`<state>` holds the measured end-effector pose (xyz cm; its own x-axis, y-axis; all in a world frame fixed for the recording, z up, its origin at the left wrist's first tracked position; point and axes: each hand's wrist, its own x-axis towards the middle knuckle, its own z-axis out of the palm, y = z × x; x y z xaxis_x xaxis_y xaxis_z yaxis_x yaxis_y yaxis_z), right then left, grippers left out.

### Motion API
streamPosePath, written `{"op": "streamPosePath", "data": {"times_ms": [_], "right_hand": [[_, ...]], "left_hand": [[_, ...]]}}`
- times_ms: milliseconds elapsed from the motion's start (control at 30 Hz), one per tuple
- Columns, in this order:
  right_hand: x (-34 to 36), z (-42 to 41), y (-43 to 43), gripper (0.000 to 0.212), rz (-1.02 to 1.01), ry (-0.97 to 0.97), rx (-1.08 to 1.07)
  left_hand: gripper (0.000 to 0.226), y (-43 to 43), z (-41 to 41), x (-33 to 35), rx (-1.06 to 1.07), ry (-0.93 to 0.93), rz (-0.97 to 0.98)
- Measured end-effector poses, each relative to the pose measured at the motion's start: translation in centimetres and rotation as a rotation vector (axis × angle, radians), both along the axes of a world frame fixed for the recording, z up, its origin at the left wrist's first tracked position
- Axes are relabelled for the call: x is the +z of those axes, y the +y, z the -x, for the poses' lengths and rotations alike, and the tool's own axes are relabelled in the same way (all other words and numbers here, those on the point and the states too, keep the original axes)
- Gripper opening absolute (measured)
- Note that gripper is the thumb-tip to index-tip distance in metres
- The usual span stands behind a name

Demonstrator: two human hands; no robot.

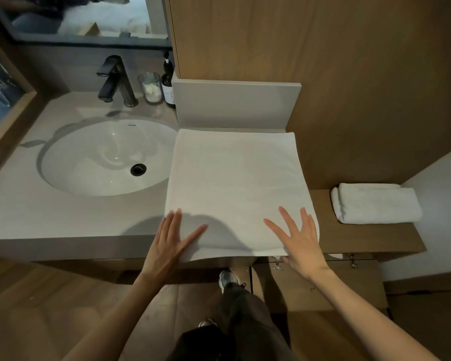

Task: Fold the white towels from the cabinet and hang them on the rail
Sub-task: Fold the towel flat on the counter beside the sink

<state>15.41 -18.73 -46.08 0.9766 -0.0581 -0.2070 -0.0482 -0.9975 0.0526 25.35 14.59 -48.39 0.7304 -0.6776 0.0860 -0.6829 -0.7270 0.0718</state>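
On the grey counter [50,217], just right of the round basin [84,157], one white towel [235,178] lies spread flat, its long axis running away from the person and its near edge slightly overhanging the front. Left hand [167,243] rests on the near left corner and right hand [300,241] on the near right, fingers straight and splayed, gripping nothing, so the cloth stretches ahead of both hands equally. Two towels show in all: this one and a second towel [375,204], already folded, on the wooden shelf [362,238] at right; no rail is visible.
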Motion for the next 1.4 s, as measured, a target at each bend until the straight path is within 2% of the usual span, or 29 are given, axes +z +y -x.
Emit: {"op": "streamPosePath", "data": {"times_ms": [133, 267, 367, 400, 500, 567, 633, 700, 767, 800, 867, 967, 1133, 1267, 1400], "right_hand": [[-0.4, -0.2, 0.6, 0.129, 0.088, -0.082, -0.017], [0.0, -0.1, 0.4, 0.124, 0.105, -0.051, 0.006], [0.7, 0.1, 0.0, 0.115, 0.088, -0.02, 0.037], [1.0, 0.2, -0.1, 0.112, 0.084, -0.002, 0.041], [2.0, 0.3, 0.0, 0.107, 0.042, 0.021, 0.03], [2.7, 0.4, 0.5, 0.106, 0.037, 0.029, 0.019], [3.5, 0.7, 1.6, 0.101, 0.039, 0.051, 0.01], [4.6, 1.0, 3.5, 0.094, -0.07, 0.065, 0.006], [6.2, 1.4, 6.1, 0.083, -0.274, 0.017, 0.017], [7.1, 1.5, 7.6, 0.074, -0.359, -0.042, 0.024], [8.9, 1.6, 10.6, 0.06, -0.485, -0.191, 0.027], [10.9, 1.5, 13.7, 0.045, -0.629, -0.361, -0.003], [13.4, 1.7, 12.8, 0.04, -0.739, -0.455, -0.095], [14.5, 2.2, 11.1, 0.037, -0.793, -0.509, -0.158], [16.8, 2.7, 7.9, 0.03, -0.832, -0.64, -0.109]], "left_hand": [[0.096, 0.3, -0.4, 0.6, -0.037, -0.028, 0.034], [0.078, 1.3, 0.0, 1.2, -0.081, -0.009, 0.039], [0.086, 2.8, 0.4, 1.6, -0.128, 0.052, 0.042], [0.081, 3.2, 0.8, 2.1, -0.142, 0.063, 0.046], [0.041, 3.9, 1.8, 3.2, -0.153, 0.021, 0.131], [0.046, 4.3, 1.3, 3.0, -0.133, 0.034, 0.151], [0.033, 4.0, 0.9, 3.5, -0.103, 0.04, 0.13], [0.034, 3.3, 0.8, 4.7, -0.103, 0.064, 0.13], [0.023, 2.2, 1.4, 7.2, -0.084, 0.014, 0.223], [0.026, 1.5, 1.7, 8.6, -0.079, 0.042, 0.274], [0.047, 0.4, 1.8, 10.5, -0.091, 0.091, 0.367], [0.046, -1.2, 1.6, 12.2, -0.125, 0.133, 0.46], [0.041, -4.7, 2.0, 15.6, -0.095, 0.151, 0.69], [0.043, -7.7, 2.6, 18.2, -0.162, 0.156, 0.763], [0.026, -10.4, 2.9, 20.3, -0.219, 0.2, 0.805]]}}
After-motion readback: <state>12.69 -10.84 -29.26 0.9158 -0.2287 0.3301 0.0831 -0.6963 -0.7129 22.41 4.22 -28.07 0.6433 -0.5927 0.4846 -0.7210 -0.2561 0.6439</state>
